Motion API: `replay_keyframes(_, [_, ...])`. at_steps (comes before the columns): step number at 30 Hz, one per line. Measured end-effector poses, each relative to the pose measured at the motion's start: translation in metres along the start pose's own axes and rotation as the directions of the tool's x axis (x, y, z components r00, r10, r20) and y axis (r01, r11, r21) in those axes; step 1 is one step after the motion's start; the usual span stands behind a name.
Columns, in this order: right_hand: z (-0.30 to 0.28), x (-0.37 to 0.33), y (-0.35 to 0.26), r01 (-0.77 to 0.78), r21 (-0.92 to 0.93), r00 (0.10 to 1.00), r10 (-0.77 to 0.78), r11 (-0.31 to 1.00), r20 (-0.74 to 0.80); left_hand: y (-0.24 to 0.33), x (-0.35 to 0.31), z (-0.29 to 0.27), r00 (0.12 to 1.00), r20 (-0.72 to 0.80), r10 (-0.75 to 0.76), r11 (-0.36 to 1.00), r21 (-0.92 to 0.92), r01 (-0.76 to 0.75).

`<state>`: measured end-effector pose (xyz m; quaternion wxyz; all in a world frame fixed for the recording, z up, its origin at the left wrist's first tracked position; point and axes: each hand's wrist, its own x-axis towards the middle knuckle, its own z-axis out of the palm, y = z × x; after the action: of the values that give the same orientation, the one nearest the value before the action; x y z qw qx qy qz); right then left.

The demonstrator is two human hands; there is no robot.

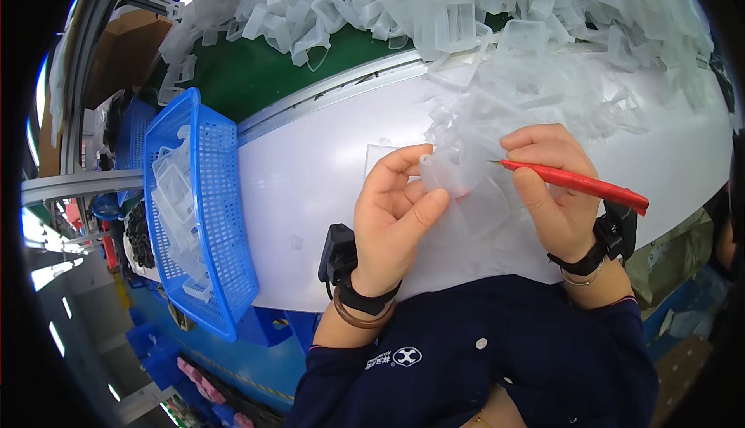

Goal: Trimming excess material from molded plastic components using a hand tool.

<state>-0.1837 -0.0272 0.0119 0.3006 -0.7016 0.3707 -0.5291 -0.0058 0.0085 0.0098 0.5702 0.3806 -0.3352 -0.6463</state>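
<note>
My left hand [394,214] pinches a small translucent white plastic part [444,173] between thumb and fingers, above the white tabletop [299,195]. My right hand [560,203] is closed round a trimming knife [594,187] with a red, wrapped-looking handle. Its thin, narrow tip points left toward the plastic part; whether they touch, I cannot tell. Beneath and behind my hands lies a loose pile of clear plastic pieces and scraps [485,121]. The lower outline of the held part blends into this pile.
On the left stands a blue perforated basket [225,211] with several translucent plastic parts inside. A large heap of similar parts [450,9] covers the green surface [260,79] at the back. A metal rail [334,90] runs between that surface and the white tabletop.
</note>
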Motion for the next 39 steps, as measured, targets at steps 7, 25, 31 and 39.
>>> replay_keyframes(7, [0.014, -0.008, -0.004, -0.174, 0.315, 0.983, 0.143, 0.933, 0.119, -0.004, 0.001, -0.009, 0.998, -0.066, -0.014, 0.996, -0.083, 0.008])
replay_keyframes(25, [0.023, -0.011, 0.004, 0.176, -0.098, 0.969, -0.155, 0.979, 0.193, -0.005, 0.000, -0.004, 0.995, -0.069, -0.071, 0.976, -0.209, 0.055])
replay_keyframes(31, [-0.005, 0.005, 0.014, 0.107, -0.395, 0.970, -0.183, 0.912, -0.160, 0.008, 0.000, -0.026, 0.992, 0.089, 0.093, 0.916, -0.397, -0.050])
replay_keyframes(39, [-0.050, 0.017, 0.009, -0.193, 0.306, 0.965, 0.237, 0.932, -0.113, 0.025, 0.004, -0.033, 0.988, -0.080, 0.131, 0.891, -0.427, -0.153])
